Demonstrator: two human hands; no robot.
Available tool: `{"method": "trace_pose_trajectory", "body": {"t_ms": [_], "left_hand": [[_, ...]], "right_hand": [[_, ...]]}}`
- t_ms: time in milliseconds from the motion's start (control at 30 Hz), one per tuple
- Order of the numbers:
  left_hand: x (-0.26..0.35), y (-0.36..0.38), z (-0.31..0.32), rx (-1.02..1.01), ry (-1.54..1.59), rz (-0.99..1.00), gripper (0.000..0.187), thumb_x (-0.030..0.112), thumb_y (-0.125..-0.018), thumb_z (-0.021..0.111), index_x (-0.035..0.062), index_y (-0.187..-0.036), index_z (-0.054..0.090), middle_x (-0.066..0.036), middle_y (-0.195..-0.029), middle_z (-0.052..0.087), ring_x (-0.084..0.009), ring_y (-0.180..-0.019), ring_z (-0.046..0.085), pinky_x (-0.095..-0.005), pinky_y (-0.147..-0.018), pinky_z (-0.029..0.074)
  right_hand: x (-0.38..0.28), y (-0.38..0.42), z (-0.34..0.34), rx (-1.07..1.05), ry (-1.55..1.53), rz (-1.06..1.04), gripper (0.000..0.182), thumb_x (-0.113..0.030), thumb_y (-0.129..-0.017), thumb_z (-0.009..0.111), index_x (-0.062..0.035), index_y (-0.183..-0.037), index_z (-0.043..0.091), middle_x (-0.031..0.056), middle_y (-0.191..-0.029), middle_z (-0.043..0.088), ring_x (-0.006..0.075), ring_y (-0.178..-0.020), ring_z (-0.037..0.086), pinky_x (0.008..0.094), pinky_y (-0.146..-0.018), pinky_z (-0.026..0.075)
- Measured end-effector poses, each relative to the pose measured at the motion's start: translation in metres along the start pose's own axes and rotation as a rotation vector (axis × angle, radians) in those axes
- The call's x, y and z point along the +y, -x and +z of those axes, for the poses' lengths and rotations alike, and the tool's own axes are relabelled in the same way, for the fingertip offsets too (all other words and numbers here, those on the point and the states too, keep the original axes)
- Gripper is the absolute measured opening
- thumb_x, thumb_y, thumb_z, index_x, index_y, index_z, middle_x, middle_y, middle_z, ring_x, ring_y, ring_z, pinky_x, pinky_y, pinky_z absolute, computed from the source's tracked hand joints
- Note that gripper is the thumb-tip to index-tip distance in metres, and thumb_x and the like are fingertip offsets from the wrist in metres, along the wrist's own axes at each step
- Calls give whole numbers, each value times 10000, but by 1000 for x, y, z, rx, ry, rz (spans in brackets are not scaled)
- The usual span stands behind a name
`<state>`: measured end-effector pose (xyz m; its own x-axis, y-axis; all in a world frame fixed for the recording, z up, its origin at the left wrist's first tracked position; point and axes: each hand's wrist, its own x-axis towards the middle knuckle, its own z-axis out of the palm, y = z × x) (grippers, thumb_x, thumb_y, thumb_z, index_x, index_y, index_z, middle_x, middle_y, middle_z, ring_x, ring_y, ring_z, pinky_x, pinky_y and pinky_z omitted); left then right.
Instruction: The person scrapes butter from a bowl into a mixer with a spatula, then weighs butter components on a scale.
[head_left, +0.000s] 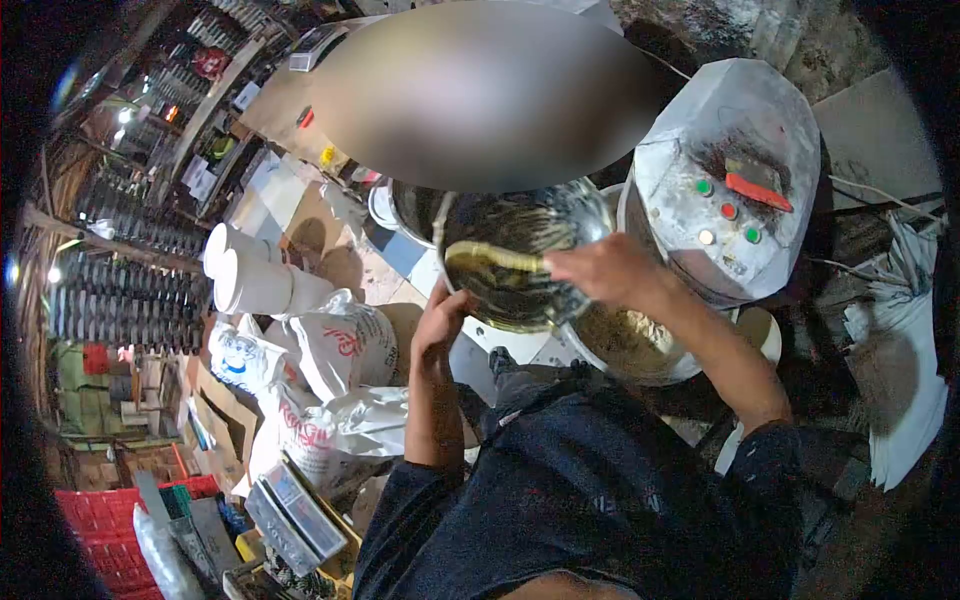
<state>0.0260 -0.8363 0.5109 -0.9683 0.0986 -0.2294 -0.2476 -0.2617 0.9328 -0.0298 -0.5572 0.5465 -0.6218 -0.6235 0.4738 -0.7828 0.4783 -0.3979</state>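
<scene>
Two bare hands, mine: the left (pixel 440 314) pinches the rim of a tilted, metal-looking bowl (pixel 588 212), centre frame; the right (pixel 603 270) grips a pale curved tool (pixel 490 257) inside. The bowl seems stiff, slippery where smeared, best held by its rim. A tub (pixel 637 376) below right, sacks (pixel 350 345) left and a machine (pixel 700 165) right narrow my room.

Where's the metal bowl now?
Head view, upper centre: the metal bowl is tilted in the left hand, just left of the white push-button machine.
</scene>
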Motion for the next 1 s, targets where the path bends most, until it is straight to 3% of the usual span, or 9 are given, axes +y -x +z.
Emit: {"method": "trace_pose_trajectory", "body": {"t_ms": [100, 133, 233, 467, 533, 700, 800, 900, 1000], "left_hand": [[7, 4, -4, 102, -3, -49, 430, -2, -795, 427, 42, -1222, 404, -87, -1025, 555, -173, -786, 537, -283, -682, 436], [0, 2, -12, 91, 38, -2, 446, -3, -800, 420, 44, -1241, 384, -93, -1056, 546, -185, -830, 549, -297, -704, 447], [-6, 5, -17, 68, 107, 29, 509, -9, -796, 418, 47, -1293, 321, -106, -1124, 526, -213, -955, 555, -340, -763, 465], [-4, -2, -8, 63, -15, 121, 517, -11, -790, 441, 54, -1289, 322, -88, -1091, 526, -178, -880, 547, -301, -706, 461], [-6, 0, -6, 34, 20, 137, 516, 4, -797, 447, 55, -1294, 317, -76, -1071, 530, -160, -849, 537, -281, -679, 450], [-4, -2, 1, 57, -19, 127, 510, 17, -802, 451, 57, -1293, 320, -69, -1057, 532, -154, -808, 530, -275, -663, 442], [-12, -5, -5, 20, -8, 131, 508, 9, -796, 452, 57, -1286, 329, -66, -1045, 537, -155, -797, 529, -277, -659, 435], [-14, -5, -8, 67, 8, 131, 482, -6, -786, 447, 52, -1256, 355, -63, -1014, 546, -157, -786, 528, -283, -658, 431], [-14, -3, -4, 162, 80, 167, 446, -24, -778, 442, 45, -1214, 383, -64, -974, 551, -160, -776, 528, -288, -658, 431]], "right_hand": [[-8, 6, -24, -422, 131, -59, 214, -277, -850, 515, -141, -983, 613, 77, -636, 611, 233, -504, 587, 382, -494, 473], [-4, 1, -35, -551, -12, 107, 247, -340, -860, 479, -114, -904, 569, 145, -594, 571, 311, -541, 595, 431, -486, 469], [7, 0, -29, -176, 155, 194, 209, -297, -873, 466, -108, -917, 544, 137, -592, 574, 323, -533, 590, 435, -475, 468], [-2, 10, -11, -244, 83, -61, 167, -222, -842, 532, -109, -954, 582, 121, -557, 557, 261, -509, 591, 380, -436, 456], [-10, 3, -20, -80, 180, 235, 175, -214, -836, 545, -98, -959, 591, 140, -573, 566, 286, -516, 590, 388, -446, 451], [-14, 10, -3, -124, -56, 54, 165, -194, -853, 528, -85, -972, 564, 149, -558, 548, 299, -481, 574, 401, -415, 422], [-17, 3, -9, -82, 85, 270, 179, -213, -832, 561, -78, -948, 580, 150, -565, 550, 305, -490, 573, 401, -427, 422], [-21, 18, 5, -136, -44, 77, 179, -219, -828, 567, -78, -938, 576, 153, -565, 547, 312, -480, 562, 407, -418, 414], [-18, 23, 1, -109, 25, 244, 175, -210, -828, 567, -74, -937, 577, 153, -575, 557, 312, -475, 560, 408, -408, 417]]}}
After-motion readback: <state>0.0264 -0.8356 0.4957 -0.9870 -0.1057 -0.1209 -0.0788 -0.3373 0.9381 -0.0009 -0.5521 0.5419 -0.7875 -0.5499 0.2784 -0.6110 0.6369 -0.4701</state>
